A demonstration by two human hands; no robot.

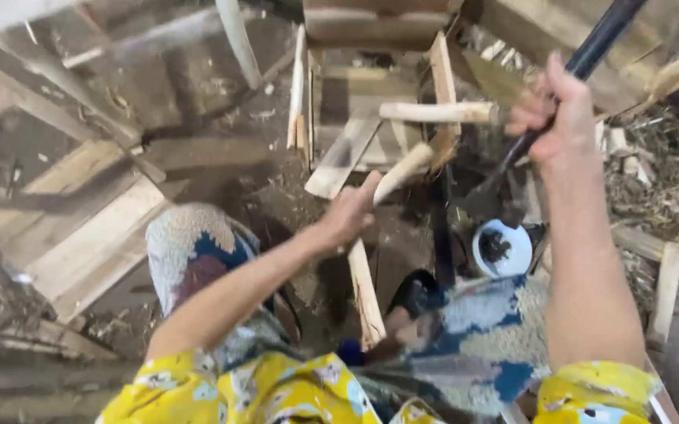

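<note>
Near the middle of the view, the left hand [349, 213] is closed around a short pale wood stick [402, 171], which points up and to the right, w/ its far end close to the wooden crate [371, 110]. Higher and to the right, the right hand [551, 118] is raised and wrapped tight on a long dark handle [591, 51]; the handle goes diagonal from top right down to a dark tool head [490, 200], approx. beside the crate's right wall. A second light stick [438, 112] lies across the crate's right side, just left of the right hand. Below the tool head stands a small blue-white bowl [503, 248] w/ dark bits inside. One narrow plank [365, 294] lies on the dirt floor [222, 169] between the person's knees, and more planks [92, 228] lie at left. Sleeves are yellow, the lap cloth is blue-patterned.
</note>
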